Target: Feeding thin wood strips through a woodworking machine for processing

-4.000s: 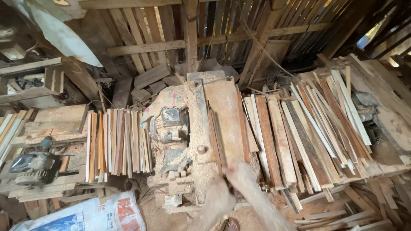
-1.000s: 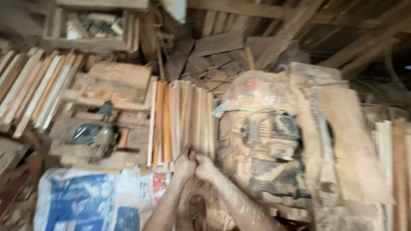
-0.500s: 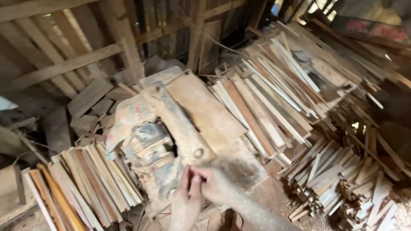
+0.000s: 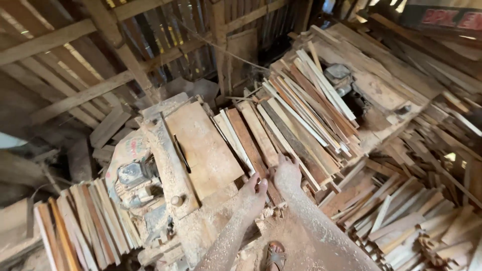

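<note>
Slats: a pile of long thin wooden slats (image 4: 281,133) lies on the bench to the right of the saw table, their long axis running from the near edge, by the hands, up and away toward the upper right.
Near ends: the slat ends closest to the person point at the two hands; the far ends fan out toward the wall.
Left hand (image 4: 253,189): reaches forward from a sawdust-covered forearm, palm down, fingers curled onto the near end of a reddish slat (image 4: 251,145); whether it grips or only presses cannot be told.
Right hand (image 4: 287,175): just beside the left one, touching it or nearly so, palm down on the slat ends, fingers spread slightly and laid flat, not closed round anything that shows.
Arms: both come up from the bottom edge and converge at the pile's near end.
Saw table (image 4: 203,148): a flat brown board with a dark slot, left of the slats, dusted with sawdust.
Motor (image 4: 131,174): a grey, dust-caked unit sits left of the table under a printed sack.
Second pile (image 4: 85,226): more slats lie at lower left, pointing up and away.
Loose offcuts (image 4: 401,211): short pieces lie heaped at lower right, well below the bench.
Foot (image 4: 275,255): a sandalled foot shows on the sawdust floor between the arms.
</note>
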